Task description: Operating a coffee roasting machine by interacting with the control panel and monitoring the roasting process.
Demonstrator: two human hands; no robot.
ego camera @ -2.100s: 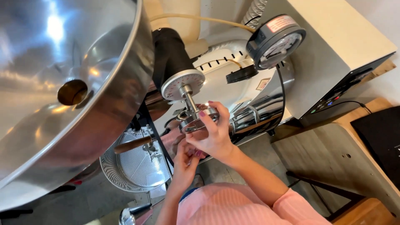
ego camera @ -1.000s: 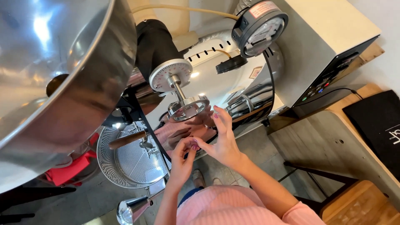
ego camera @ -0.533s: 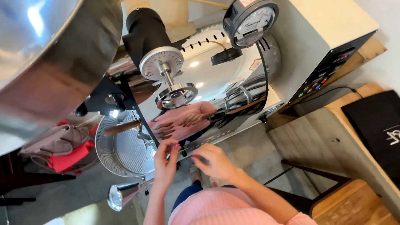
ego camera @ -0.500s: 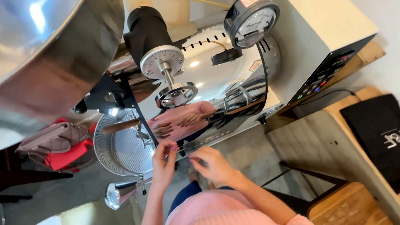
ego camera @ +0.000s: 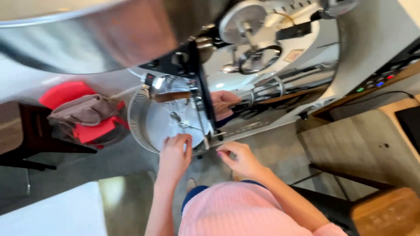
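My left hand (ego camera: 175,153) reaches up to the near rim of a round perforated metal tray (ego camera: 142,126) under a shiny steel roasting machine (ego camera: 280,65). Its fingertips touch the rim beside a small pale lever (ego camera: 205,142); blur hides whether they grip it. My right hand (ego camera: 239,158) hovers just right of that lever, fingers loosely curled with nothing seen in them. A stirring arm (ego camera: 181,122) lies inside the tray. A black upright bracket (ego camera: 199,87) crosses over the tray. A hand's reflection (ego camera: 223,102) shows in the machine's polished front. My pink sleeves fill the bottom.
A large steel bowl (ego camera: 109,30) hangs overhead at top left. A red stool with a grey-brown cloth (ego camera: 83,113) stands left of the tray, beside a dark bench (ego camera: 26,135). A wooden table (ego camera: 372,148) and wooden stool (ego camera: 385,209) are at the right, a white surface (ego camera: 48,214) at bottom left.
Both hands came down from the round metal knob on the machine's front to the tray's near rim. The view tilted down, so the tray now sits mid-frame.
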